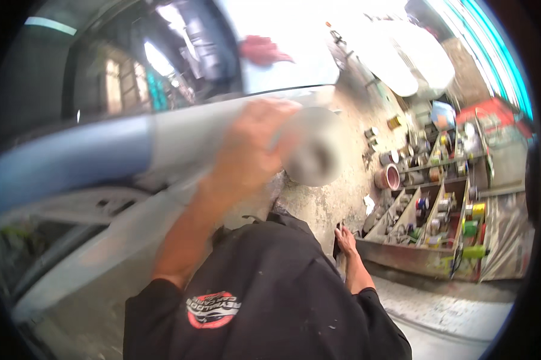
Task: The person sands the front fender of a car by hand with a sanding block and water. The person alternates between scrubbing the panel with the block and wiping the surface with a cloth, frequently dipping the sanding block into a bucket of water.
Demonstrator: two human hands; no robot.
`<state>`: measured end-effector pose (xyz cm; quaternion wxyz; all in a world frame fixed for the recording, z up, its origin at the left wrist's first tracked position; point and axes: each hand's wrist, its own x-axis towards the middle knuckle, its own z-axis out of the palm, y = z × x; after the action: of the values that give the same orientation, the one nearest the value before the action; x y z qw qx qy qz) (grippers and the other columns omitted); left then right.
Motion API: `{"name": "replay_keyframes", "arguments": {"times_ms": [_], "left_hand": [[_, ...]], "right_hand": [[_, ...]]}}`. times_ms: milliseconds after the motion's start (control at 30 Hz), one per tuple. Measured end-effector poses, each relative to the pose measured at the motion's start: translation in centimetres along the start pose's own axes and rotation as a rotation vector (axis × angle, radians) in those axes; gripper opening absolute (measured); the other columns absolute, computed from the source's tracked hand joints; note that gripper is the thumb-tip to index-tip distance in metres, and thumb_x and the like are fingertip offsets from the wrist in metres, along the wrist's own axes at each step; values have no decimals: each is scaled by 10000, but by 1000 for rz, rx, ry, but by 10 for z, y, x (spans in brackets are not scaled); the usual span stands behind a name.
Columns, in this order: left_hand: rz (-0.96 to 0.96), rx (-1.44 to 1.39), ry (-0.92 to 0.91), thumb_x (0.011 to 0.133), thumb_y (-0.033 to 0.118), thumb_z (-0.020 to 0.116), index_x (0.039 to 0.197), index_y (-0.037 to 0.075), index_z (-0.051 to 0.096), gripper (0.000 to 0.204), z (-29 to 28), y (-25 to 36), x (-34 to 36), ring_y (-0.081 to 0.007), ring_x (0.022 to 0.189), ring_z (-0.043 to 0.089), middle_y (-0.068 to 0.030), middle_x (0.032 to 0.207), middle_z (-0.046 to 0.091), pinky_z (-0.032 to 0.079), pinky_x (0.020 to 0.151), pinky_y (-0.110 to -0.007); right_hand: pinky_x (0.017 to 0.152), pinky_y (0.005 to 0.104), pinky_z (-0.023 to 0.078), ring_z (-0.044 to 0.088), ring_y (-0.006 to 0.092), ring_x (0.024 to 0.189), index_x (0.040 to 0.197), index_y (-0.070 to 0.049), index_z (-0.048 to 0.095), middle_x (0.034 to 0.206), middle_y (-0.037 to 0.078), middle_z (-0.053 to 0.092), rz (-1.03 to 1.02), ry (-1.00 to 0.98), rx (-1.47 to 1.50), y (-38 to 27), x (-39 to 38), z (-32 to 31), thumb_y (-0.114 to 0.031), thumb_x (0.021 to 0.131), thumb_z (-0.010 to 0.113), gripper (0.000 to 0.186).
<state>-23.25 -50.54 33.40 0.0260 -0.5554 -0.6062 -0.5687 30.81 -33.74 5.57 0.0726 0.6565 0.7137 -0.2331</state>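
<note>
Round grey object [313,147], blurred, dark patch in the middle, sits just right of the car body and shows against the floor; exact kind can't be told. Left hand [255,141], also blurred, is closed on its left edge, thumb side overlapping the rim. Right hand [345,240] is lower, by the person's right side, fingers closed around a slim dark object [336,236], mostly hidden. Left of the round object runs a grey car panel [183,132], turning blue farther left, with dark window glass above it showing reflections. Beyond, a pale car panel [294,72] with a crumpled red cloth [263,50] lying on it. Person's black shirt [270,282], printed emblem on front, fills the lower middle. Concrete floor [354,141] to the right: reddish-brown pot [387,177], white scrap [369,204], yellow can [394,122]. Next to these, a compartmented rack [405,250] full of cans and small containers; a green can [470,228] near its right end, plastic sheeting [505,240] just beside.
</note>
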Motion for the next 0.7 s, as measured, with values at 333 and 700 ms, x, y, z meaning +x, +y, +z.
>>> {"name": "replay_keyframes", "arguments": {"times_ms": [333,700], "left_hand": [[-212,955,-245,1051,346,699,1553,67,541,596,17,-125,124,-378,1452,496,-224,1559,520,370,1226,-479],[-505,980,-373,1158,343,502,1645,36,388,587,209,-153,187,-289,1574,362,-151,1689,410,250,1296,-426]], "right_hand": [[887,565,547,656,515,1027,1536,-220,476,1117,325,627,-158,253,85,6,170,24,-514,918,789,753],[926,559,488,581,436,1156,1639,-201,405,1273,236,532,-211,-2,74,2,492,106,-439,905,808,871]]}}
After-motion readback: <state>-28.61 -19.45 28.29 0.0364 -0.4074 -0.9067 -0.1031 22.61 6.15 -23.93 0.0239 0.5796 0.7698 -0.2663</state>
